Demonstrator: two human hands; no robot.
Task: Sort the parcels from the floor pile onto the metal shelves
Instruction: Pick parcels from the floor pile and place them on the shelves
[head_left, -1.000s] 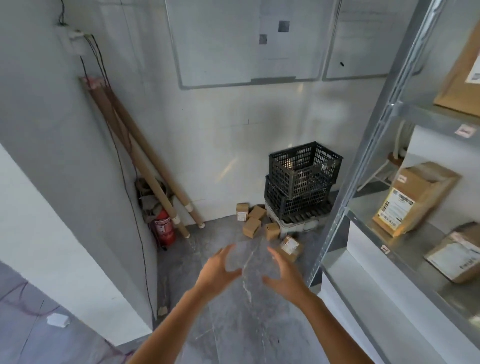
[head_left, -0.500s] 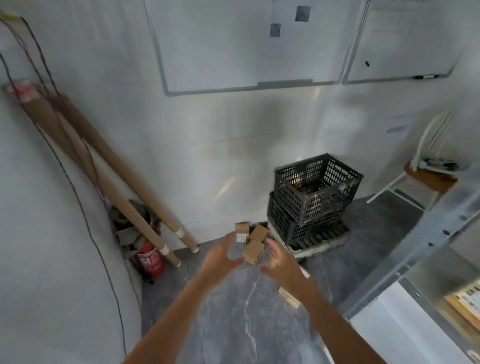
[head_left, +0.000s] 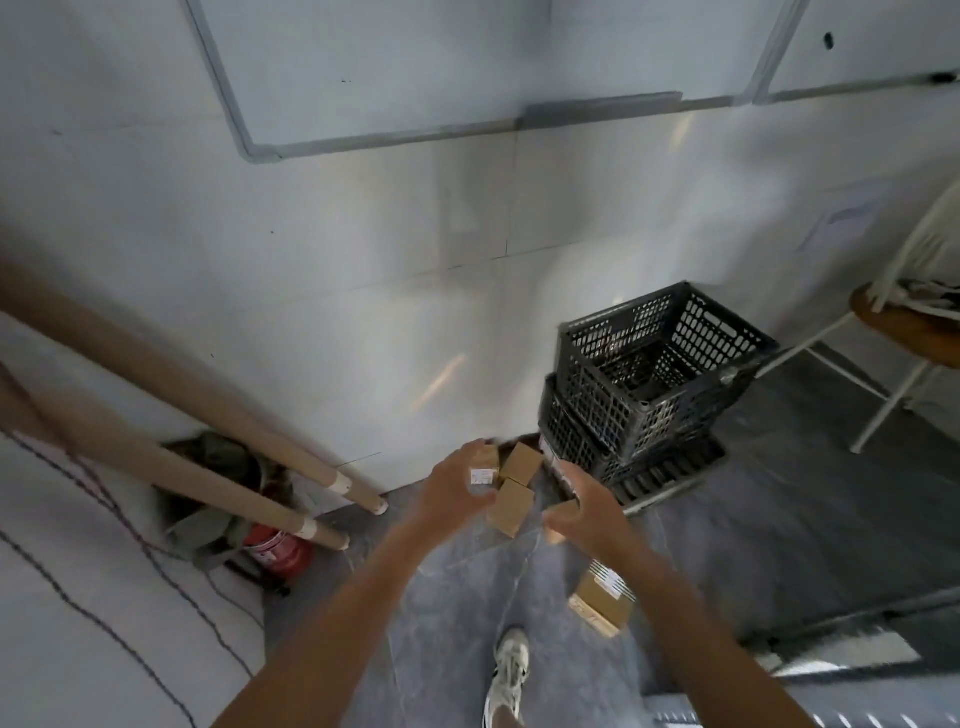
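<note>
Left hand (head_left: 452, 493) and right hand (head_left: 587, 512) are hovering released and empty over the parcels (head_left: 511, 506) beside the crates (head_left: 649, 379); scooping several together would be risking a drop.

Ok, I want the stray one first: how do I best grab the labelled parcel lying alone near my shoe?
Grip the labelled parcel across two opposite sides, coming from above: it lies flat on the floor, label up, apart from the pile.

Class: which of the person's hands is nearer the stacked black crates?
Right. The right hand reaches just below-left of the crates; the left hand is farther left, by the small boxes.
</note>
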